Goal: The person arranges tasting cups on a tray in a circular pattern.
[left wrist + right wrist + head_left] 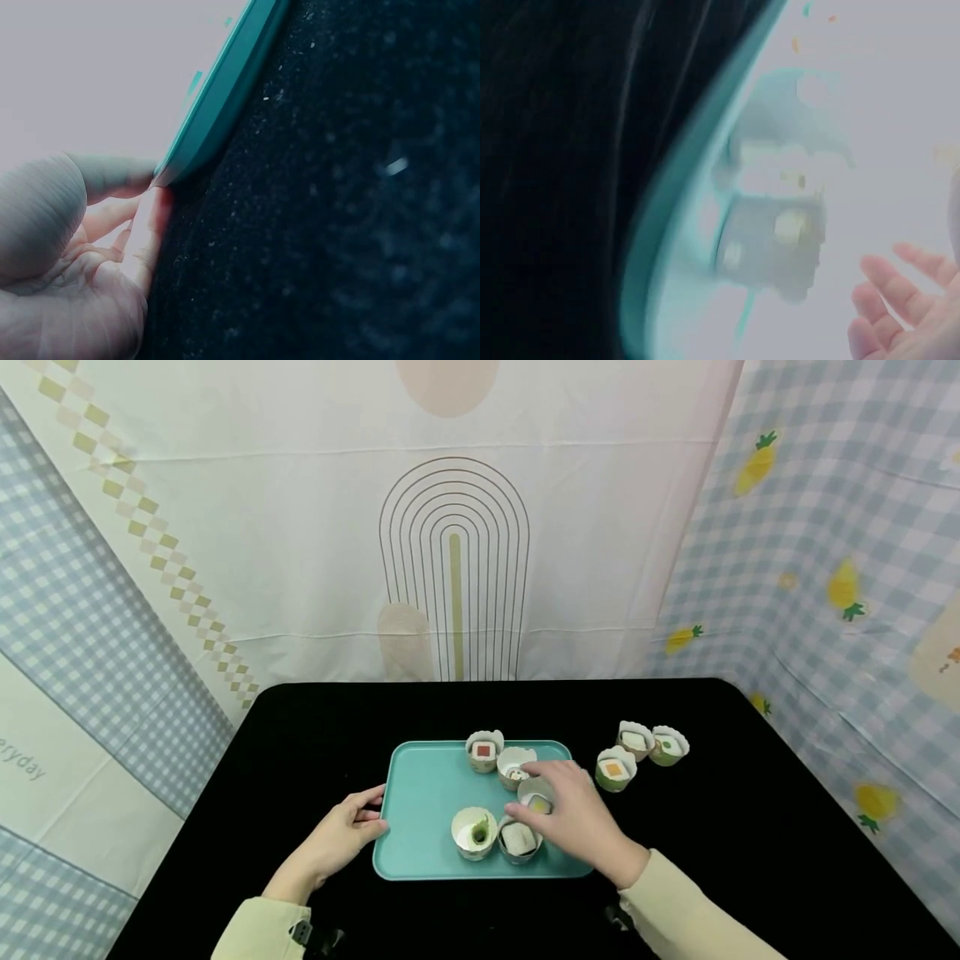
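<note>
A teal tray (420, 802) lies on the black table. My left hand (341, 837) pinches its left edge between thumb and fingers, as the left wrist view (97, 247) also shows. Over the tray's right side is my right hand (573, 814), thumb and forefinger spread about a paper cup (534, 789) with a yellowish piece. In the right wrist view, its fingers (900, 292) look apart from the nearest cup (769, 244). Around it on the tray stand cups holding a red-topped piece (483, 751), a whitish piece (516, 768), a pale block (519, 839) and a green-trimmed piece (478, 833).
Off the tray at the right, three more paper cups stand close together: one with an orange-topped piece (614, 770), one with a pale piece (634, 741), one with a green-dotted piece (667, 746). A patterned cloth (322, 543) hangs behind the table. Both wrist views are partly washed out.
</note>
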`<state>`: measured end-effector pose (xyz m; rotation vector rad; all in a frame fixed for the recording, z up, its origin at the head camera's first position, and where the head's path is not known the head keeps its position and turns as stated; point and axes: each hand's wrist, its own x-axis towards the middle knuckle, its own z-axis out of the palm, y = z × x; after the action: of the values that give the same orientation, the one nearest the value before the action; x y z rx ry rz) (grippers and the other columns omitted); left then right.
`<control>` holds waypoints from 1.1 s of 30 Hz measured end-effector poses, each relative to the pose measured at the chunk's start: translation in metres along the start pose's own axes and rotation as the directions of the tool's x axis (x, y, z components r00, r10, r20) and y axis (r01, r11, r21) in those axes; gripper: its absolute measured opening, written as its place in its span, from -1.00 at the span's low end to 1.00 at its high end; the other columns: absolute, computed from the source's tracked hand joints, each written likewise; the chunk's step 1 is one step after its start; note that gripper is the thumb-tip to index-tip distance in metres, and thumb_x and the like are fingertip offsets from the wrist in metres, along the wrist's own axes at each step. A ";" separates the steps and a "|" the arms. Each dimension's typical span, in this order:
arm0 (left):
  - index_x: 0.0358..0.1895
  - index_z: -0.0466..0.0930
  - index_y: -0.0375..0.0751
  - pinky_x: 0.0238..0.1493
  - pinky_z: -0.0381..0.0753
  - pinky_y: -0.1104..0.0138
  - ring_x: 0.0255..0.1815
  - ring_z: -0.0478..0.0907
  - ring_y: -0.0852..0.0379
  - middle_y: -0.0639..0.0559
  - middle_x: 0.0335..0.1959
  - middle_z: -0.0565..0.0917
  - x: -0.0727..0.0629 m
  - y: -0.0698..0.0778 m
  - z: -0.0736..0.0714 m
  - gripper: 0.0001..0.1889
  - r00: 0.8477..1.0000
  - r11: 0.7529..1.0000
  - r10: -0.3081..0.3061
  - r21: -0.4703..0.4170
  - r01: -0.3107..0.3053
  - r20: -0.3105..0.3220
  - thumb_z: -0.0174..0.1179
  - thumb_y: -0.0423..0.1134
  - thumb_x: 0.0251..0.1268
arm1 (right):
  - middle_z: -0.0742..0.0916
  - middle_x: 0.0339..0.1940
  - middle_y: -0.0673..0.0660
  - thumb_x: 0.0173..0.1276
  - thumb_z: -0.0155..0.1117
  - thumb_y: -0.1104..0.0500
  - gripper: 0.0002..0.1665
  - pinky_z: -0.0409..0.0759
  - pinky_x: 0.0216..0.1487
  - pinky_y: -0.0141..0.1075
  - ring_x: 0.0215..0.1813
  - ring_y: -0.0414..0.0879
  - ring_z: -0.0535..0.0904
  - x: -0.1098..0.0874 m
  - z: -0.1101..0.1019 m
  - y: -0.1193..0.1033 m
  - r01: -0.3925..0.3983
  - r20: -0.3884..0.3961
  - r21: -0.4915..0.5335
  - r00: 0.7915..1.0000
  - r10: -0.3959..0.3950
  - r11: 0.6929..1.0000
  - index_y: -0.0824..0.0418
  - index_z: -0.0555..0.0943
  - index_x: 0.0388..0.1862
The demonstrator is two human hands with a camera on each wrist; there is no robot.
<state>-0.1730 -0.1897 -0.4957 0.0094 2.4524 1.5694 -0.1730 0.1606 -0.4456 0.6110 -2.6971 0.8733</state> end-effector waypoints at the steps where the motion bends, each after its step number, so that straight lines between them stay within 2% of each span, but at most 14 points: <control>1: 0.44 0.30 -0.05 -0.05 0.56 0.17 0.00 0.47 0.08 -0.04 0.25 0.37 0.000 0.000 0.000 -0.39 1.000 1.000 0.001 0.001 -0.001 -0.002 0.23 -0.30 0.33 | 0.63 0.09 0.02 0.15 0.31 -0.39 -0.19 0.42 0.13 -0.02 0.12 -0.04 0.46 -0.001 -0.004 0.005 -0.021 -0.012 -0.003 1.000 0.021 1.000 0.11 0.57 0.20; 9: 0.44 0.29 -0.07 -0.05 0.56 0.17 0.00 0.48 0.08 -0.05 0.24 0.38 0.000 0.000 0.000 -0.38 1.000 1.000 0.012 0.003 -0.012 -0.004 0.23 -0.31 0.33 | 0.58 0.13 0.13 0.18 0.27 -0.40 -0.09 0.42 0.12 0.06 0.17 0.08 0.45 -0.005 -0.034 0.044 -0.155 -0.045 -0.004 0.987 0.155 0.988 0.17 0.46 0.31; 15: 0.44 0.29 -0.06 -0.04 0.56 0.17 -0.01 0.49 0.09 -0.04 0.23 0.38 0.000 0.000 0.000 -0.39 1.000 1.000 0.011 0.001 -0.011 0.000 0.23 -0.31 0.34 | 0.52 0.20 0.21 0.17 0.24 -0.43 -0.01 0.41 0.13 0.10 0.23 0.16 0.39 -0.010 -0.050 0.069 -0.255 -0.028 0.027 0.966 0.255 0.967 0.19 0.38 0.37; 23: 0.44 0.29 -0.07 -0.04 0.57 0.18 -0.01 0.49 0.09 -0.05 0.24 0.37 -0.001 0.000 0.000 -0.39 1.000 1.000 0.011 0.007 -0.011 -0.004 0.22 -0.33 0.34 | 0.47 0.27 0.28 0.15 0.31 -0.39 0.05 0.41 0.11 0.14 0.26 0.20 0.36 -0.013 -0.055 0.097 -0.290 -0.056 0.027 0.955 0.291 0.957 0.26 0.32 0.40; 33: 0.43 0.31 -0.02 -0.03 0.56 0.17 0.01 0.49 0.09 -0.01 0.24 0.37 0.001 -0.001 -0.001 -0.38 1.000 1.000 0.005 -0.014 -0.004 0.014 0.25 -0.27 0.32 | 0.39 0.28 0.34 0.14 0.32 -0.40 0.14 0.41 0.08 0.11 0.20 0.23 0.35 -0.015 -0.056 0.111 -0.396 0.010 0.055 0.918 0.396 0.917 0.30 0.22 0.45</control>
<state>-0.1746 -0.1912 -0.4963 0.0237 2.4316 1.5832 -0.2055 0.2804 -0.4620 0.0644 -2.8517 1.0436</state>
